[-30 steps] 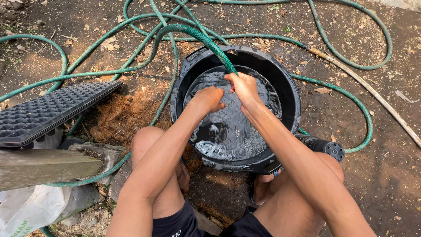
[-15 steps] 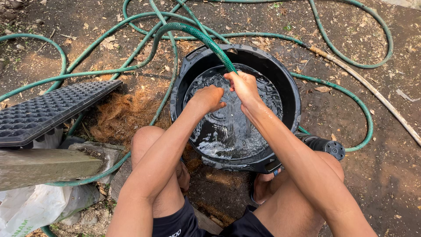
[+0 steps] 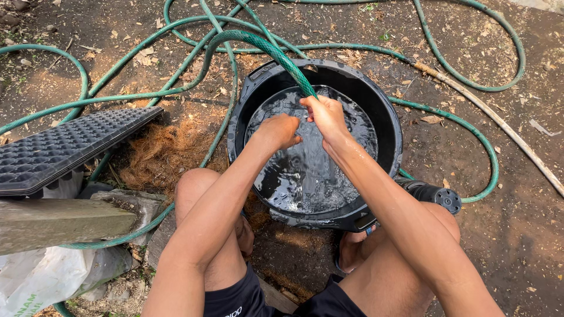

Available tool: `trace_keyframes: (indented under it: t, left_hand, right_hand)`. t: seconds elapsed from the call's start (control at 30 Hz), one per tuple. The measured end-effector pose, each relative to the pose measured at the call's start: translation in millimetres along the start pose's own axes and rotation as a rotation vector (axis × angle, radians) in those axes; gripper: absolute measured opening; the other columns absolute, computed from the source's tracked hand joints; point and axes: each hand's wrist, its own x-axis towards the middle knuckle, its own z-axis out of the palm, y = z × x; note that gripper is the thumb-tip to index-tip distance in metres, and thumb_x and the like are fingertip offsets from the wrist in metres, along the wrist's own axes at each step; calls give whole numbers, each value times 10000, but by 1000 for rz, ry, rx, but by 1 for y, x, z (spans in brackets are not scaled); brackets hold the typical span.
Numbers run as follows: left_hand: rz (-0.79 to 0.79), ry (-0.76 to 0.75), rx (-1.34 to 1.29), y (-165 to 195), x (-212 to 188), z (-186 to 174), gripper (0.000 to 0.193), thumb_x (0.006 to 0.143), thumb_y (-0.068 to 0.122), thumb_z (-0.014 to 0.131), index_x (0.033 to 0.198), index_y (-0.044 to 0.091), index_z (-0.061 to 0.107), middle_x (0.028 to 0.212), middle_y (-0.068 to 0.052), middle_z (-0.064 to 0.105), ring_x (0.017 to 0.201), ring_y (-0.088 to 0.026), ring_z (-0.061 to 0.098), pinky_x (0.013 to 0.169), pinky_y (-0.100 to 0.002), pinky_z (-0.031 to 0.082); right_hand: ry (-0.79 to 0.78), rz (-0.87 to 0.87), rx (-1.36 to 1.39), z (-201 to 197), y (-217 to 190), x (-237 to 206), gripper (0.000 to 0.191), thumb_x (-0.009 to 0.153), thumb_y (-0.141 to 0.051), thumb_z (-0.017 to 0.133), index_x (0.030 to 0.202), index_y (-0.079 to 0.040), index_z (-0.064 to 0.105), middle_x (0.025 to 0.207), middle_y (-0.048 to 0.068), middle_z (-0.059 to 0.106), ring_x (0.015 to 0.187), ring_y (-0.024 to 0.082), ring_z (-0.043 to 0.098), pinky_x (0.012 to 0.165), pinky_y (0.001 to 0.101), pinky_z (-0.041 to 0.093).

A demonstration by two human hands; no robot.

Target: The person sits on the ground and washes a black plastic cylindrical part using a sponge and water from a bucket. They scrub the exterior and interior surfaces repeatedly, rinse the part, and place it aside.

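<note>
R hand (image 3: 325,115) clenched round end of green hose (image 3: 281,57), nozzle end hidden in fist, held over black tub (image 3: 388,117). L hand (image 3: 281,130) curled just beside R fingers, over the water; can't tell if it grips anything. Tub sits directly under both hands, water (image 3: 305,170) rippled, glinting. Vs 1 s ago: hands barely shifted, same grip, hose arc unchanged; surface pattern differs, so filling goes on. Seedling tray (image 3: 64,147), coir pile (image 3: 161,154) well L of fingers.
</note>
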Motion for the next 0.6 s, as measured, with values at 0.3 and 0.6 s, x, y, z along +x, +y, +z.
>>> trace_keyframes:
  t: [0.3, 0.6]
  left_hand:
    - [5, -4, -9, 1, -1, 5, 457, 924, 406, 730, 1220, 69, 644, 1241, -202, 678, 1185, -382, 651, 980, -500, 526]
    - [-1, 1, 13, 5, 2, 10, 464, 926, 408, 725, 1217, 57, 635, 1214, -201, 679, 1179, -383, 649, 966, -511, 526]
  right_hand:
    - [0, -6, 4, -2, 1, -4, 159, 842, -192, 717, 743, -68, 712, 679, -32, 584, 651, 68, 509, 611, 257, 423]
    - [9, 6, -12, -4, 0, -8, 181, 845, -198, 737, 743, -53, 698, 696, -20, 586, 652, 78, 517, 619, 254, 436]
